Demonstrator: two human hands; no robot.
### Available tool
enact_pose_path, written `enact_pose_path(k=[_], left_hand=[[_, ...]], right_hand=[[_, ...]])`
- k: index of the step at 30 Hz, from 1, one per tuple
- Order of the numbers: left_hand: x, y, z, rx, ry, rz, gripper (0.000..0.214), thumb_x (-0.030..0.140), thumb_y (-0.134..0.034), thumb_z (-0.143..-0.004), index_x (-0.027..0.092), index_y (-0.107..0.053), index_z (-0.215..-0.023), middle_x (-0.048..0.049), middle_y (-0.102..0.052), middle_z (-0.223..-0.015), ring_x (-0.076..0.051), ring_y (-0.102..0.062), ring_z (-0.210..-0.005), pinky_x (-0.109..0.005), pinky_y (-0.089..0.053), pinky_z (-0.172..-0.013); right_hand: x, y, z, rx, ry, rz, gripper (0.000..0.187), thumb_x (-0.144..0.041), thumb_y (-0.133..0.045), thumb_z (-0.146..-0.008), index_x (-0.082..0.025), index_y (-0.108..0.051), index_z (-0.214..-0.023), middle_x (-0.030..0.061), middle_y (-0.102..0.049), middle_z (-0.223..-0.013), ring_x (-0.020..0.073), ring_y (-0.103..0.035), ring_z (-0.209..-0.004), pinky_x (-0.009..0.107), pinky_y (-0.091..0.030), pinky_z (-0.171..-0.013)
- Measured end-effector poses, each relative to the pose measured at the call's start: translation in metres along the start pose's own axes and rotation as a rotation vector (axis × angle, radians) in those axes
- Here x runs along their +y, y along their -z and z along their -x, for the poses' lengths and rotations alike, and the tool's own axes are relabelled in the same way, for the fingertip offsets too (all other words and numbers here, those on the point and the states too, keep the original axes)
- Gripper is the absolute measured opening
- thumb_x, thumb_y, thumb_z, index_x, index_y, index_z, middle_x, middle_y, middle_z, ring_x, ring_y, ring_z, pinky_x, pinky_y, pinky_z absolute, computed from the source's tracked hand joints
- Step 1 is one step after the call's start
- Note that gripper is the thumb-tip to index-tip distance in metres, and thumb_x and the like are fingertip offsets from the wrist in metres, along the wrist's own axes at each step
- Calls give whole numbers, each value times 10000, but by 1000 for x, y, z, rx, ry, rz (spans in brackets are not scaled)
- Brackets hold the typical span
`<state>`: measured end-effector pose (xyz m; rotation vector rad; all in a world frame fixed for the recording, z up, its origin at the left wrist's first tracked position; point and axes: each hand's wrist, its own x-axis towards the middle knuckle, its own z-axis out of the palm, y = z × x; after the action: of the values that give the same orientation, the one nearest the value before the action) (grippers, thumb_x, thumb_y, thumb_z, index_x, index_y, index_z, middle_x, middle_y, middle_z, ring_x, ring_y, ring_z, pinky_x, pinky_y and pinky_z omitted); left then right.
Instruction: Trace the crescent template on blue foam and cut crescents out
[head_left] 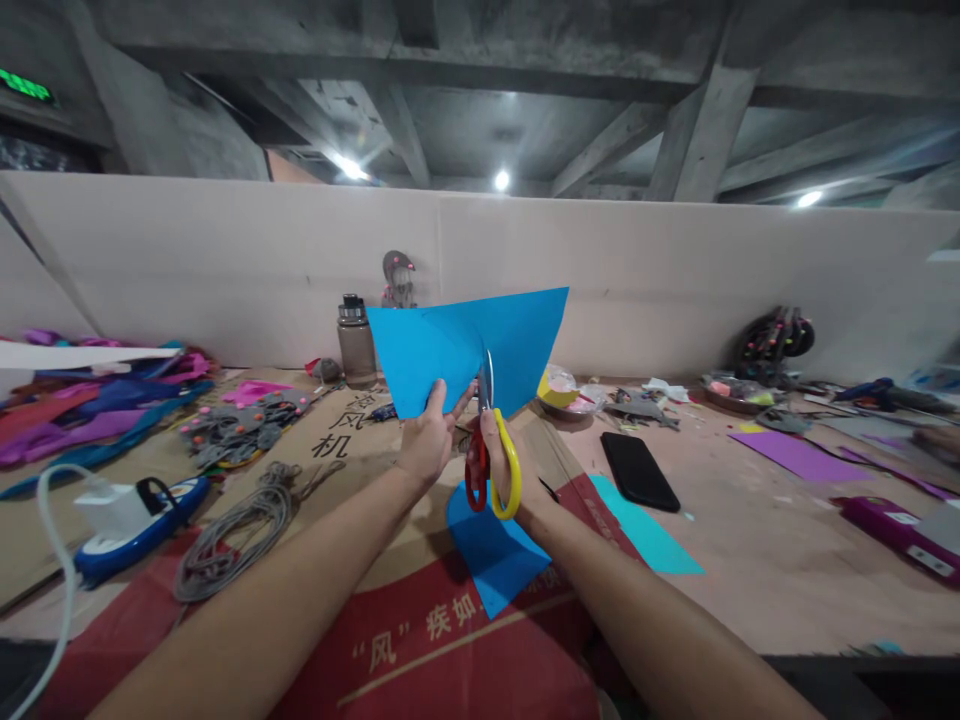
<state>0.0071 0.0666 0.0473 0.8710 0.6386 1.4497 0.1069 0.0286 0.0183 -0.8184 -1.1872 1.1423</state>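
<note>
A blue sheet of paper (pixel 517 330) is raised above the table, partly slit and bent near its middle. My left hand (pixel 429 435) pinches its lower edge, thumb in front. Scissors (pixel 486 385) with one red and one yellow handle loop are in my right hand (pixel 517 462), blades pointing up into the sheet at the cut. Below my hands lies a blue cut piece of paper (pixel 499 555), rounded at one end, on the flattened cardboard (pixel 405 640). Part of my right hand's fingers is hidden behind the handles.
At the right lie a black phone (pixel 639 470), a turquoise paper strip (pixel 649 530), purple paper (pixel 799 455) and a magenta tool (pixel 900 535). A bottle (pixel 356 340) stands behind. Cord (pixel 240 530), a power strip (pixel 142 525) and coloured scraps (pixel 97 400) lie left. Another person's hand (pixel 941 445) shows far right.
</note>
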Motion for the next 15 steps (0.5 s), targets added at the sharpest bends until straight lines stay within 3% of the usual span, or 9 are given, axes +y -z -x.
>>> enact_pose_path(k=[3,8,15], left_hand=[[2,-3,-1,80,-149,22,411,298,-521,-994,305,-476,-1403,-51,-701,-1300,-215,-669,-1194,-356,-543,-1012],[4,-6,-1,57,-198,120,443,181,-511,-983,275,-463,-1413,-70,-657,-1371,-223,-653,-1220,-383,-559,-1016],[6,-18,9,74,-172,182,412,171,-440,-1011,214,-476,-1419,-101,-642,-1388,-234,-626,-1259,-371,-567,-1015]], right_hand=[[2,1,-2,-12,-35,-12,512,-730,-579,-825,-221,-523,-857,-64,-541,-535,102,-485,-331,217,-413,-318],[4,0,-1,-18,-8,-14,546,-768,-566,-812,-227,-493,-839,-63,-553,-540,105,-498,-348,217,-432,-336],[-2,-1,4,23,32,52,617,-834,-481,-812,-227,-479,-703,-26,-524,-485,110,-487,-353,221,-410,-339]])
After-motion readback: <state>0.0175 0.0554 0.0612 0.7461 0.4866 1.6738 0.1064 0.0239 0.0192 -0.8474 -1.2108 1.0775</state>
